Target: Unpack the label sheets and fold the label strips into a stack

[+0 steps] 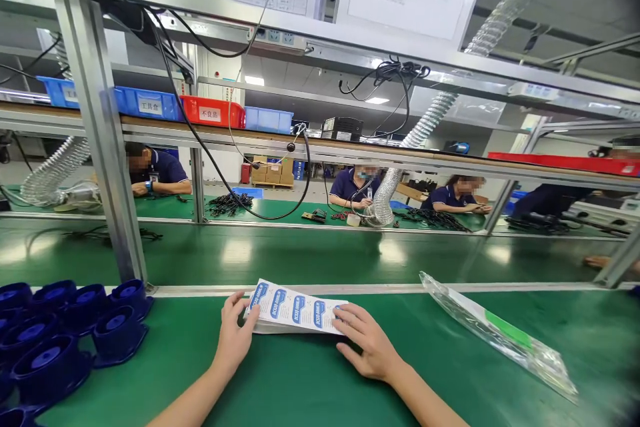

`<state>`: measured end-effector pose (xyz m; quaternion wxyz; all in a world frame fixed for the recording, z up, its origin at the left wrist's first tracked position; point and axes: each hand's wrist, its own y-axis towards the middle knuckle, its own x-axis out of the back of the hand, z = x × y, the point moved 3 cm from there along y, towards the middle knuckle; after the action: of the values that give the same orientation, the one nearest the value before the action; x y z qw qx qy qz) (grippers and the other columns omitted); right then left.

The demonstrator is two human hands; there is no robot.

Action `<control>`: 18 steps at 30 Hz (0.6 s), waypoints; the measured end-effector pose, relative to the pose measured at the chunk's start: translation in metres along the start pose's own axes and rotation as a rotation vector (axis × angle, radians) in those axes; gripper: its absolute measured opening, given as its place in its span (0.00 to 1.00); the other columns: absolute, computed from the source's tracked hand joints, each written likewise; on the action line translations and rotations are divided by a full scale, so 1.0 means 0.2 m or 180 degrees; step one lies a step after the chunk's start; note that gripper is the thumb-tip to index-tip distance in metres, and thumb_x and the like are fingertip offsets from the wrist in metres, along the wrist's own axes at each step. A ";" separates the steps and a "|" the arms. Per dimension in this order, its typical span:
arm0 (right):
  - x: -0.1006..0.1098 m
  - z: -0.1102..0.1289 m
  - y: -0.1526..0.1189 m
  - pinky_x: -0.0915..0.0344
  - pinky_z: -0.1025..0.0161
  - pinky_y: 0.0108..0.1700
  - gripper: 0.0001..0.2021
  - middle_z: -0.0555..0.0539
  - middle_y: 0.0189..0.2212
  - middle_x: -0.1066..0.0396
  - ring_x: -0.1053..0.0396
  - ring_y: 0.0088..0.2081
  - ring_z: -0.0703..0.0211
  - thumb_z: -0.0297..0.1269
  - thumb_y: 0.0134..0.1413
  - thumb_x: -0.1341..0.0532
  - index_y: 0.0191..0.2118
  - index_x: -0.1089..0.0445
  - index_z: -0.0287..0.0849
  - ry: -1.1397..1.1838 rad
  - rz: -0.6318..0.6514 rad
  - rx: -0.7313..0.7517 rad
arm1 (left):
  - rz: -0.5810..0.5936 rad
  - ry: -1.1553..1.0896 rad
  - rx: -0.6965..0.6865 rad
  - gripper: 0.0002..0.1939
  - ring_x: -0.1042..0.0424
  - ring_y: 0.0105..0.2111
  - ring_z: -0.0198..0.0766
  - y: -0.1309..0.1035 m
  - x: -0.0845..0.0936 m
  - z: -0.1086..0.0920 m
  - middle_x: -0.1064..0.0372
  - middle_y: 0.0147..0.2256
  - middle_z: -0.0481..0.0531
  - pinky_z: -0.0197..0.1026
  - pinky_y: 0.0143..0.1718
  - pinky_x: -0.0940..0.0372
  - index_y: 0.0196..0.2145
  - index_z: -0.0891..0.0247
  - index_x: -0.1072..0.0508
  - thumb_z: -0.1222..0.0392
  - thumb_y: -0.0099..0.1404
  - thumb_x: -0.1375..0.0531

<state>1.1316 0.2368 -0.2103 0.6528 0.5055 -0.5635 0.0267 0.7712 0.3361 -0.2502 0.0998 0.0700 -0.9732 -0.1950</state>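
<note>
A stack of white label sheets (295, 310) printed with blue labels lies in front of me at the middle of the green bench. My left hand (236, 330) grips its left end, thumb on the top sheet and fingers behind the edge. At the right end, my right hand (367, 344) has its fingers over the top sheet, with the thumb lower at the near side. Under the printed sheet, a thick white edge of the stack shows. To the right rests a clear plastic bag (500, 334) with a green strip, apart from my hands.
Several dark blue plastic spools (50, 360) crowd the left of the bench. A metal post (100, 134) rises behind them. Beyond the green conveyor belt (310, 254), people sit at another bench. Blue bins and a red bin (213, 112) stand on the shelf; a black cable (210, 154) hangs down.
</note>
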 end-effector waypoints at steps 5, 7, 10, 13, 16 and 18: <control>0.01 -0.06 -0.02 0.28 0.35 0.63 0.31 0.35 0.63 0.29 0.33 0.65 0.35 0.44 0.64 0.34 0.70 0.36 0.45 0.0308 -0.0391 -0.1116 | -0.0059 -0.0361 0.0282 0.32 0.30 0.59 0.60 0.05 0.03 0.08 0.31 0.58 0.64 0.60 0.62 0.36 0.32 0.60 0.19 0.24 0.56 0.35; -0.01 -0.07 -0.01 0.28 0.36 0.63 0.22 0.37 0.57 0.24 0.32 0.62 0.36 0.46 0.65 0.34 0.61 0.27 0.46 0.0564 -0.0622 -0.1535 | -0.0039 -0.0502 0.0339 0.33 0.29 0.57 0.59 0.06 0.04 0.08 0.30 0.58 0.64 0.55 0.59 0.33 0.31 0.61 0.19 0.24 0.54 0.34; -0.05 -0.02 0.02 0.26 0.41 0.60 0.14 0.38 0.50 0.22 0.28 0.57 0.38 0.51 0.67 0.37 0.43 0.22 0.46 0.1124 -0.1020 -0.2181 | -0.0089 -0.0459 0.0271 0.32 0.28 0.56 0.58 0.04 0.07 0.03 0.28 0.56 0.63 0.52 0.56 0.33 0.31 0.60 0.19 0.24 0.56 0.35; -0.09 0.08 0.06 0.23 0.52 0.45 0.19 0.39 0.46 0.23 0.24 0.45 0.45 0.56 0.69 0.40 0.39 0.25 0.45 0.1849 -0.1292 -0.2806 | -0.0172 -0.0304 0.0071 0.30 0.29 0.54 0.56 -0.02 0.17 -0.05 0.27 0.53 0.60 0.50 0.55 0.34 0.29 0.60 0.20 0.27 0.60 0.36; -0.11 0.18 0.10 0.27 0.58 0.39 0.20 0.43 0.40 0.24 0.27 0.37 0.50 0.57 0.70 0.42 0.39 0.27 0.44 0.2219 -0.1171 -0.2867 | 0.0062 -0.0576 0.0141 0.28 0.27 0.42 0.48 -0.12 0.29 -0.09 0.25 0.39 0.55 0.44 0.46 0.32 0.28 0.60 0.24 0.30 0.62 0.35; -0.11 0.23 0.12 0.29 0.58 0.42 0.20 0.44 0.38 0.25 0.28 0.37 0.52 0.55 0.72 0.42 0.36 0.28 0.44 0.2114 -0.1096 -0.2648 | 0.0190 -0.0918 0.0482 0.27 0.29 0.34 0.43 -0.16 0.34 -0.10 0.27 0.30 0.51 0.41 0.37 0.32 0.28 0.60 0.25 0.30 0.60 0.33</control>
<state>1.0771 0.2288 -0.2180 0.9347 0.2545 -0.2000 -0.1471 0.7121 0.2876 -0.2332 -0.0407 0.0196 -0.9910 -0.1260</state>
